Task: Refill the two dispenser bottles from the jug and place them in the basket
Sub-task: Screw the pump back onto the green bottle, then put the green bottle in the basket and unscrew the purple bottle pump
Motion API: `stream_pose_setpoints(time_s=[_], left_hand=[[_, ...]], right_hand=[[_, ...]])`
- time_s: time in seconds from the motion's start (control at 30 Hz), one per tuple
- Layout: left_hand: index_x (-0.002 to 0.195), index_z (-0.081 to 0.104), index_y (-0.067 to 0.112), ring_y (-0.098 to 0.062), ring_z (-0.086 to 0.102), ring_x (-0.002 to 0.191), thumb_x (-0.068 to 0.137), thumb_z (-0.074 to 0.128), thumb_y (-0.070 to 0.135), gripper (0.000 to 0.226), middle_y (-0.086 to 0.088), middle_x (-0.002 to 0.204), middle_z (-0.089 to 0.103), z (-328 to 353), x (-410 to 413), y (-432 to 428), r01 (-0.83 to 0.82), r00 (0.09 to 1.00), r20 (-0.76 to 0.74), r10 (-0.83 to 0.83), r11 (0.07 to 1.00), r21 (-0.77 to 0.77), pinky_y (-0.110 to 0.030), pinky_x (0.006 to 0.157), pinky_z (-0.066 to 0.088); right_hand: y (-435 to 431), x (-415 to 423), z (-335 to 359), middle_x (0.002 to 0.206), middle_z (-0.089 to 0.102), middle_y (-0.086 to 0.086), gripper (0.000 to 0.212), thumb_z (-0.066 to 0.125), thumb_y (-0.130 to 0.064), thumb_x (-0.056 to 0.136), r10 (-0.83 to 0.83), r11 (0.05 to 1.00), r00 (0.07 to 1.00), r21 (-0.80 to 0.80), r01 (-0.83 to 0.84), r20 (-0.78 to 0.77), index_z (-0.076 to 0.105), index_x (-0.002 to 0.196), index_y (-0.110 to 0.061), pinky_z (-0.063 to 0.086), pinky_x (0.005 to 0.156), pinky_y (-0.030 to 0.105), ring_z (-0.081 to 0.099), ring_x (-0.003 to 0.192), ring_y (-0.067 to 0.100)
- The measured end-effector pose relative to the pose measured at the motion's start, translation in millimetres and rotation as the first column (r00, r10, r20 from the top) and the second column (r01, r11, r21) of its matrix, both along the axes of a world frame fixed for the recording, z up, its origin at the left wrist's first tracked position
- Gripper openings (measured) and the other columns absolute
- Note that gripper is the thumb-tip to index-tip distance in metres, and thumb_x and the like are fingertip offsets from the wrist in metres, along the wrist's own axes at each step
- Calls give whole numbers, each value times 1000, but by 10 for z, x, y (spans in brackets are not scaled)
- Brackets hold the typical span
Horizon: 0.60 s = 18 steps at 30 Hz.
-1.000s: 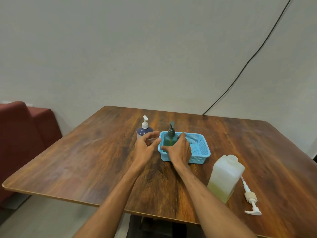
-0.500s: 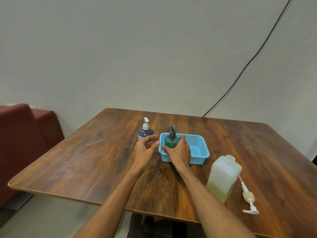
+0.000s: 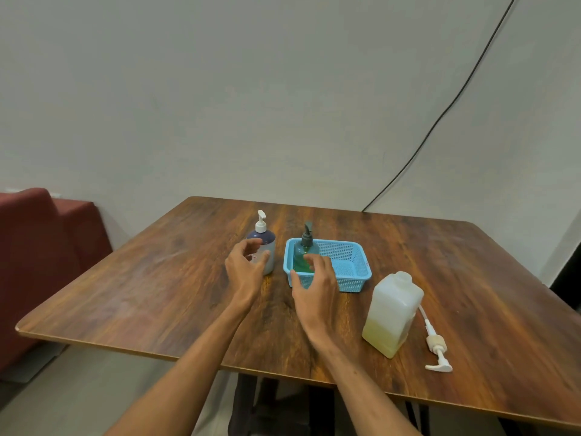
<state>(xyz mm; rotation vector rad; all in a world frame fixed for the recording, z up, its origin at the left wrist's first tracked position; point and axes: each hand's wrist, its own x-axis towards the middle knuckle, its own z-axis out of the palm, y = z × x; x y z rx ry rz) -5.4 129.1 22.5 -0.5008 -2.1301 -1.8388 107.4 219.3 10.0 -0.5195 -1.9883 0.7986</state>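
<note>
A green dispenser bottle (image 3: 304,251) with a dark pump stands upright in the left end of the blue basket (image 3: 349,269). My right hand (image 3: 316,283) hovers just in front of the basket, fingers spread, holding nothing. A dark blue dispenser bottle (image 3: 264,247) with a white pump stands on the table left of the basket. My left hand (image 3: 246,267) is cupped in front of it, fingers apart, close to its side; contact is unclear. The translucent jug (image 3: 391,313), uncapped, holds yellowish liquid in its lower part and stands to the right.
The jug's white pump (image 3: 435,347) with its tube lies on the wooden table (image 3: 157,297) right of the jug. A red sofa (image 3: 37,256) stands at the left. A black cable (image 3: 440,111) runs down the wall behind.
My right hand has let go of the green bottle and drawn back from the basket. My left hand has shifted left toward the dark blue bottle.
</note>
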Motion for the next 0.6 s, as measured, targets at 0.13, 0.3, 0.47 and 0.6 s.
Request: stream_pose_setpoints(time_s=[0.13,0.3,0.47,0.6], left_hand=[[119,57,14,-18,57,104,72,85,17,55,-1,115,57,-54,-156,29,-70,997,-34,68,996,-62,-42,93,53],[142,39,13,-26,43,131,65,90,34,95,-9,142,43,-202,-469,119,-10,999,39,17,986,-168,-45,107,42],[143,39,18,-20,51,123,62,88,46,99,-4,139,51,-300,-620,158,126,990,81,-116,982,-143,-35,103,44],[137,46,19,-21,55,120,71,87,25,78,-3,135,57,-322,-698,138,101,995,11,-100,979,-176,-43,102,49]], right_hand=[[-64,-21,-138,115,59,-9,31,73,-27,87,54,998,999,-11,-54,-1,60,115,-25,57,85,25,58,108,8],[-91,-138,-239,109,56,-15,30,74,-24,86,103,993,995,-52,-103,-4,60,112,-26,57,83,28,57,101,4],[-67,-235,-280,107,54,-19,30,74,-25,86,124,990,992,-60,-124,-5,59,111,-29,58,80,31,57,97,3],[-64,-253,-273,106,53,-20,30,74,-24,86,131,989,991,-74,-130,3,59,111,-30,58,78,32,57,95,3]])
